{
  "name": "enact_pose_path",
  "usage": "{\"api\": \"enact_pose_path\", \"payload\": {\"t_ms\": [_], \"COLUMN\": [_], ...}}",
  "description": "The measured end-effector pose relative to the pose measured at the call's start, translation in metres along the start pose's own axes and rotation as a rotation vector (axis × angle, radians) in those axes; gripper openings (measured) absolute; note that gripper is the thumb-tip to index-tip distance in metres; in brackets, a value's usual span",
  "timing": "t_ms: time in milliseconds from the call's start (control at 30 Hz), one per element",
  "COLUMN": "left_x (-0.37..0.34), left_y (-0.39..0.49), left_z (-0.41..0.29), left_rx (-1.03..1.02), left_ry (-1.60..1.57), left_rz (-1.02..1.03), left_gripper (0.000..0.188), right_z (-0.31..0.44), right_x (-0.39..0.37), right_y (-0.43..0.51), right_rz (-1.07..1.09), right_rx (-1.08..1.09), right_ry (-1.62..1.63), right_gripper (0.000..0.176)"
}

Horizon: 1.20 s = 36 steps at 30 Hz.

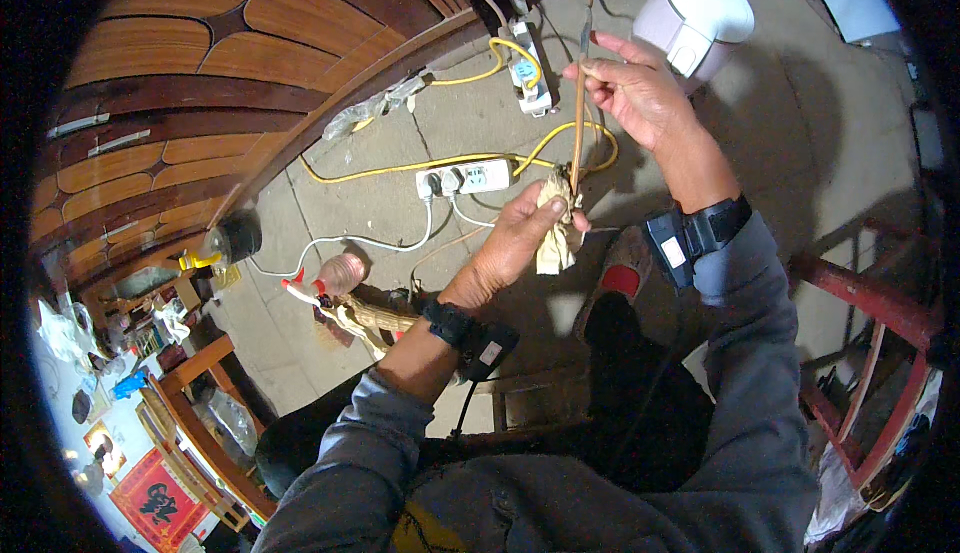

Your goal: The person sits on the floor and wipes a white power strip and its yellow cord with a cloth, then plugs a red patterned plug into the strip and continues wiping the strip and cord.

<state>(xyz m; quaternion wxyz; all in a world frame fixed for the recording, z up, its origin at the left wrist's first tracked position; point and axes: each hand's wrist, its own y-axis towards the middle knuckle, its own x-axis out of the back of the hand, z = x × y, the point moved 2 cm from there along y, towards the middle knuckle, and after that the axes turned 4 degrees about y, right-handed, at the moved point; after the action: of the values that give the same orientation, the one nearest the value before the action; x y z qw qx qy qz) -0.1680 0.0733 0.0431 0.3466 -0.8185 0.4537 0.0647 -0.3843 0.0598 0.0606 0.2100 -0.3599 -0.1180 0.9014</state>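
Observation:
My left hand (517,234) grips a crumpled cream-coloured bundle (556,249), with the thumb pressed across its middle. Whether it is cloth, paper or dry husk, I cannot tell. Dark scraps show at its upper end. Higher up, my right hand (637,91) pinches a slim brown rod (579,125) between thumb and fingers. The rod stands nearly upright in the picture, and its upper part is dark grey. Its lower end reaches the bundle beside my left fingers; the exact contact is hidden.
Two white power strips (495,176) (531,76) lie on the floor with a yellow cable (405,170). A white lidded appliance (709,16) stands beyond my right hand. Wooden cabinets (225,35) line the left. A red wooden frame (862,298) is at right. A pinkish clear bottle (343,271) lies left.

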Motion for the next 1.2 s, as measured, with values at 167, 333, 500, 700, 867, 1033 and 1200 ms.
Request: {"api": "enact_pose_path", "payload": {"t_ms": [167,333,500,700,867,1033,1200], "left_x": [-0.006,-0.010,-0.013,-0.025,-0.019,-0.020,0.018], "left_y": [-0.006,0.011,0.048,0.047,0.032,0.023,0.020], "left_z": [-0.009,-0.042,-0.063,-0.029,0.010,0.075,0.102], "left_rx": [-0.043,-0.073,-0.126,-0.100,0.004,-0.099,0.031], "left_ry": [-0.029,-0.061,-0.256,-0.259,0.074,0.075,0.622], "left_rz": [0.024,-0.009,-0.032,-0.016,0.003,0.048,-0.121], "left_gripper": [0.022,0.026,0.026,0.024,0.024,0.023,0.022], "right_z": [0.001,0.002,-0.011,-0.009,-0.023,-0.032,-0.024], "right_x": [-0.001,-0.010,-0.012,0.003,0.016,0.034,0.059], "right_y": [-0.002,0.000,-0.009,-0.014,-0.024,-0.039,-0.033], "right_rz": [-0.042,-0.034,-0.089,-0.046,-0.109,-0.174,-0.279], "right_rx": [0.008,0.043,-0.029,0.001,-0.077,-0.160,-0.170], "right_ry": [0.026,0.028,-0.012,-0.084,-0.054,-0.177,-0.505], "right_gripper": [0.064,0.063,0.065,0.063,0.065,0.060,0.055]}}
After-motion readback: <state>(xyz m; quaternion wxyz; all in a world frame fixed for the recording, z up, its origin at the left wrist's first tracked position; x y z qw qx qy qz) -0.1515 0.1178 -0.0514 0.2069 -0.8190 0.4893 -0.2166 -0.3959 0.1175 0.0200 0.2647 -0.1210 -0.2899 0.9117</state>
